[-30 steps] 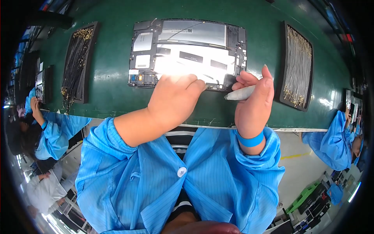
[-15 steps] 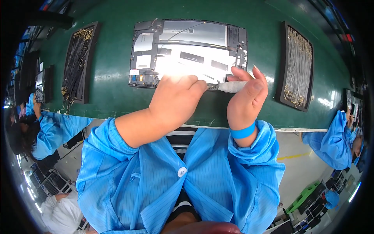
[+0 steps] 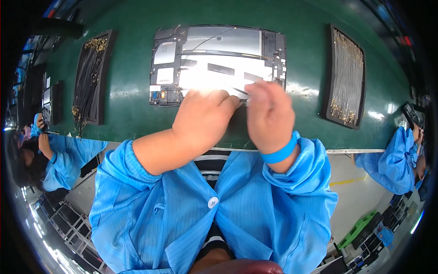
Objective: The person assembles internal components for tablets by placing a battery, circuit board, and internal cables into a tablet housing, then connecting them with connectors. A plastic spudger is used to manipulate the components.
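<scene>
An opened tablet (image 3: 219, 39) lies on the green bench in front of me, its silver battery and black inner parts exposed. Glare whites out its middle. My left hand (image 3: 200, 114) rests over the tablet's near edge, fingers bent and pressed together; what they pinch is hidden beneath them. Close to its right, my right hand (image 3: 270, 116) leans over the near right corner with curled fingers, partly blurred. Its fingertips reach above the tablet, and whatever they hold cannot be made out. A blue band (image 3: 280, 153) circles the right wrist.
To the left stands a black tray (image 3: 106, 68) of black cables (image 3: 90, 77) with gold ends. A second black tray (image 3: 329, 91) on the right holds grey cables (image 3: 346, 77). Co-workers in blue sit at both sides, one left (image 3: 68, 157) and one right (image 3: 388, 164).
My right hand has swung left toward my left hand, its fingers curling in. The white tapered thing at its fingers is now hidden. The tablet has shifted slightly left; my left hand stays nearly still.
</scene>
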### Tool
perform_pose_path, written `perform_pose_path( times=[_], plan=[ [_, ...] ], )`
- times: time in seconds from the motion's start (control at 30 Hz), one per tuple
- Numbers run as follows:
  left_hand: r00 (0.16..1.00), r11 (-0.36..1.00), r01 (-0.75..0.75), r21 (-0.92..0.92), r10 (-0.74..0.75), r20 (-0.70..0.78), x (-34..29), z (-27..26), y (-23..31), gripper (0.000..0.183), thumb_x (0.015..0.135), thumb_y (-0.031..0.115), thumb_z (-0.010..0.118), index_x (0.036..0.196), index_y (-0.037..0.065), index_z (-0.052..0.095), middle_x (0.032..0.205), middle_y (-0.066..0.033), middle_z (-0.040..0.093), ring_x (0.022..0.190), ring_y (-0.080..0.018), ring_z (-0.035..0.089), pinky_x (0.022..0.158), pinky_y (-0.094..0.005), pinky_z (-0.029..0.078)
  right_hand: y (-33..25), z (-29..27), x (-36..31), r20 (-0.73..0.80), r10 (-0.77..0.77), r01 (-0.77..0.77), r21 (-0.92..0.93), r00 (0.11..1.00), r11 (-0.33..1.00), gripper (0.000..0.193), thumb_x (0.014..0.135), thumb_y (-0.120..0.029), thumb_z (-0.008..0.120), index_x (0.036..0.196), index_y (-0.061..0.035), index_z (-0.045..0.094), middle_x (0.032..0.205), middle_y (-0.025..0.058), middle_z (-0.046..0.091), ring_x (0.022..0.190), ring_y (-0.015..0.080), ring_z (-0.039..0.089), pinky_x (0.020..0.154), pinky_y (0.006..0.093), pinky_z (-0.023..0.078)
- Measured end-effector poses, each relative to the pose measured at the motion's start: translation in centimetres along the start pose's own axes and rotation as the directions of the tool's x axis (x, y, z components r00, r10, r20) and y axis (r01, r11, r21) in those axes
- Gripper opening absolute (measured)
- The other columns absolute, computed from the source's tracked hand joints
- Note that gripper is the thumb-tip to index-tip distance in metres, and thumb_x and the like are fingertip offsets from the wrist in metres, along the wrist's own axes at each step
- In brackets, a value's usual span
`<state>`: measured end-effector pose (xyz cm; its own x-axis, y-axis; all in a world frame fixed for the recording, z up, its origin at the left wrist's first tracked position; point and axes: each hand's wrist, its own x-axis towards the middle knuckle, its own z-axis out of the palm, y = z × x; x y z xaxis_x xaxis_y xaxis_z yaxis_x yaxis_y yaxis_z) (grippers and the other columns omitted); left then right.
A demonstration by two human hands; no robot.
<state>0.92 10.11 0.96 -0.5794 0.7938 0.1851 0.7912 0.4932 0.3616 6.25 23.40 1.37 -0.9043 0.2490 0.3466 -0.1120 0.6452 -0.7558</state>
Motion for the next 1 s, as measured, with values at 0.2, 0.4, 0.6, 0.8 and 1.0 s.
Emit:
perform_pose_path(
  times=[0.2, 0.4, 0.6, 0.8, 1.0],
  plan=[
    [0.997, 0.997, -0.044, 0.062, 0.039, 0.068, 0.3, -0.7, -0.4, 0.016, 0.063, 0.012, 0.050, 0.078, 0.008, 0.055, 0.068, -0.0042, 0.052, 0.068, -0.0215, 0.053, 0.057, -0.0323, 0.042, -0.6, 1.0, 0.6, -0.058, -0.118, 0.117, -0.032, 0.991, 0.993, 0.011, 0.074, -0.012, 0.051, 0.077, -0.0014, 0.053, 0.068, 0.0133, 0.055, 0.061, 0.0318, 0.052, 0.056, 0.0395, 0.042],
    [0.970, 0.909, 0.118, 0.400, -0.019, -0.242, 0.0, -3.5, -5.2, 0.020, 0.066, 0.010, 0.053, 0.086, 0.009, 0.055, 0.088, -0.0089, 0.052, 0.095, -0.0289, 0.045, 0.079, -0.0387, 0.035, 0.7, -2.2, 1.3, 0.007, 0.612, -0.471, 0.644, 0.791, 0.602, 0.019, 0.084, -0.019, 0.046, 0.092, -0.0023, 0.046, 0.066, 0.0072, 0.052, 0.055, 0.0137, 0.050, 0.048, 0.0250, 0.042],
    [0.750, 0.806, 0.554, -0.211, -0.592, -0.294, -6.0, -3.3, -8.0, 0.023, 0.080, 0.019, 0.046, 0.094, 0.001, 0.054, 0.079, -0.0175, 0.056, 0.076, -0.0344, 0.052, 0.067, -0.0407, 0.041, 2.7, -5.1, -1.6, 0.148, 0.797, -0.757, 0.450, 0.586, 0.474, 0.040, 0.082, -0.028, 0.050, 0.109, 0.0011, 0.043, 0.073, 0.0033, 0.049, 0.061, 0.0093, 0.046, 0.048, 0.0206, 0.039],
    [0.726, 0.704, 0.654, -0.276, -0.687, -0.030, -5.4, -4.1, -8.3, 0.025, 0.083, 0.021, 0.042, 0.088, -0.001, 0.054, 0.074, -0.0204, 0.055, 0.071, -0.0361, 0.052, 0.062, -0.0410, 0.041, 1.7, -5.1, 0.3, 0.423, 0.816, -0.913, 0.285, 0.393, 0.292, 0.056, 0.078, -0.031, 0.055, 0.119, 0.0026, 0.035, 0.072, 0.0022, 0.048, 0.054, 0.0089, 0.044, 0.042, 0.0203, 0.036],
    [0.616, 0.708, 0.578, -0.405, -0.705, -0.351, -3.2, -3.9, -14.0, 0.033, 0.084, 0.026, 0.044, 0.101, -0.002, 0.049, 0.088, -0.0208, 0.055, 0.079, -0.0297, 0.054, 0.070, -0.0311, 0.043, 0.5, -2.0, 2.4, 0.664, 0.671, -0.944, 0.250, 0.328, 0.214, 0.034, 0.075, -0.036, 0.057, 0.075, -0.0039, 0.045, 0.061, 0.0032, 0.044, 0.048, 0.0114, 0.044, 0.038, 0.0221, 0.035]
  ],
)
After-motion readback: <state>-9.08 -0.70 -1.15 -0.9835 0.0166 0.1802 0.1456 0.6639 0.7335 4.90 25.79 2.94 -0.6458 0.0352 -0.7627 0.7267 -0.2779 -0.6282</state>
